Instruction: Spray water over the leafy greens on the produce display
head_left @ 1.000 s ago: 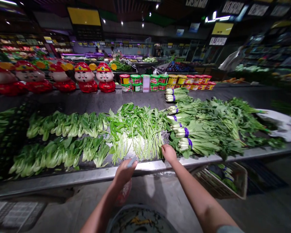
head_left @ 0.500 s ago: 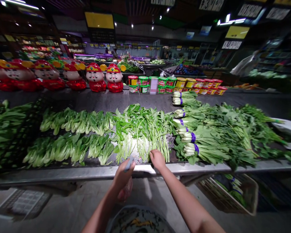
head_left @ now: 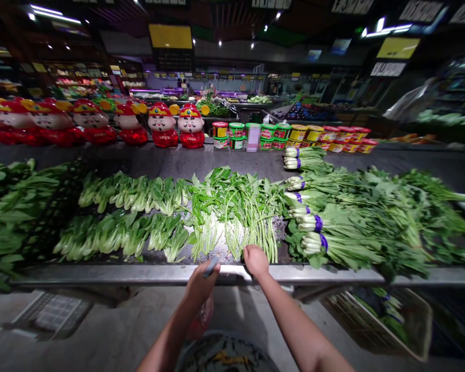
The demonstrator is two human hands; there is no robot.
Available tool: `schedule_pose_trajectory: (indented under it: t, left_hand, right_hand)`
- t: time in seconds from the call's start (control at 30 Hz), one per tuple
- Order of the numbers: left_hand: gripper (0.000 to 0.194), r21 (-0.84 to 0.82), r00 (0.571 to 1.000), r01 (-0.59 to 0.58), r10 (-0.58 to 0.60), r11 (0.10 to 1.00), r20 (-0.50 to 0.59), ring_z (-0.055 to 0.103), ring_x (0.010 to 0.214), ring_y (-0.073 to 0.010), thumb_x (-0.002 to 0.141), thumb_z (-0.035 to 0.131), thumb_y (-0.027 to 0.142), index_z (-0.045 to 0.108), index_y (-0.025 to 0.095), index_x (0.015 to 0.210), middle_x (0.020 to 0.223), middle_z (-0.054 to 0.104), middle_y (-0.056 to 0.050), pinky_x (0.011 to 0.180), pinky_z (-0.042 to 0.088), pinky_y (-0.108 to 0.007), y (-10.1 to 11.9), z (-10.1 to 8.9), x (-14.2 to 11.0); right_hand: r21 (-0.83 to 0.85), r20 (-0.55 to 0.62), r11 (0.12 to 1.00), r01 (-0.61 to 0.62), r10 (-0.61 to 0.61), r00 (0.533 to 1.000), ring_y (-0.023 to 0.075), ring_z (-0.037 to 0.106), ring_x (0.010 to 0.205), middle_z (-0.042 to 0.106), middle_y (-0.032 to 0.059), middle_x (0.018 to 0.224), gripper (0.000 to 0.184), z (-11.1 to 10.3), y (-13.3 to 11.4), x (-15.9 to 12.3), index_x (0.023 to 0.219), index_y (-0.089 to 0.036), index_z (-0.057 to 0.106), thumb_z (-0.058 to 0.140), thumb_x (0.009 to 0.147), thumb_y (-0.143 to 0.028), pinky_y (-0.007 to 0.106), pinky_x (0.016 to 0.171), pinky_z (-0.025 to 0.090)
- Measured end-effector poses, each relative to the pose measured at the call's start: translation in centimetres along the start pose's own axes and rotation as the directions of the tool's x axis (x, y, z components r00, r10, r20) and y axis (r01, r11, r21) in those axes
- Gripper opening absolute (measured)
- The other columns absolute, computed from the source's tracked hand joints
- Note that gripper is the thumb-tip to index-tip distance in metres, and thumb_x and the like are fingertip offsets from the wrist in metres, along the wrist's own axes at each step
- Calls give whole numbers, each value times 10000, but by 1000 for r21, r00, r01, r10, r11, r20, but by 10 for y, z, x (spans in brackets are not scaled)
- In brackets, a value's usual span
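Observation:
My left hand [head_left: 202, 281] is closed around a slim grey-blue object [head_left: 211, 266] that sticks up past the thumb, just in front of the shelf's metal edge. Below that hand hangs a see-through bag [head_left: 204, 316] with something reddish inside; its upper end is hidden. My right hand [head_left: 256, 262] is curled at the cut lower ends of long-stemmed leafy greens [head_left: 236, 201], above the metal edge. Whatever its fingers hold is hidden. These greens lie loose on a perforated metal sheet [head_left: 220, 243], leaves away from me and stems toward me.
Left lie two rows of bok choy [head_left: 101, 235]; right, greens bundled with purple bands [head_left: 313, 243]. Red-hatted figurine jars [head_left: 191, 125] and stacked tubs [head_left: 236, 135] line the back. A metal rail [head_left: 139, 275] runs along the front. Below stand a crate [head_left: 422, 330] and a round container [head_left: 232, 356].
The whole view has shifted slightly, so the shelf appears farther right. Both hands keep nearly the same places by the stems and the metal edge.

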State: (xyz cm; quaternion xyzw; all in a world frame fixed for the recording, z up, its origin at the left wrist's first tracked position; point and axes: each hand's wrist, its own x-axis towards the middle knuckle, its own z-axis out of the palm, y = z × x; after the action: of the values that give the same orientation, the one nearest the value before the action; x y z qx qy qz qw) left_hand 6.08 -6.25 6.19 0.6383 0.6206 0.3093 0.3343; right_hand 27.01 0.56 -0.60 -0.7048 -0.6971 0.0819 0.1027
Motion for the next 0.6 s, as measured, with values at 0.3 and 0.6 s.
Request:
schedule_pose_trajectory:
  t: [0.3,0.6]
  left_hand:
    - [347,-273,998,-65,59,960,-30,575,716,-166,852,464,458,625,157,914,783,633,-44,686,461,-281,32,-17,18]
    - [400,-278,997,-69,59,958,-45,535,586,-132,825,484,536,600,155,788,631,546,0,557,423,-240,68,-40,51]
  right_hand:
    - [14,31,1000,-16,16,999,167,589,871,663,94,912,451,-5,-3,-2,878,-156,646,247,958,-351,254,796,364]
    - [16,39,999,-33,33,999,165,599,835,669,95,903,441,-8,-5,-3,852,-150,647,264,951,-342,252,750,383]
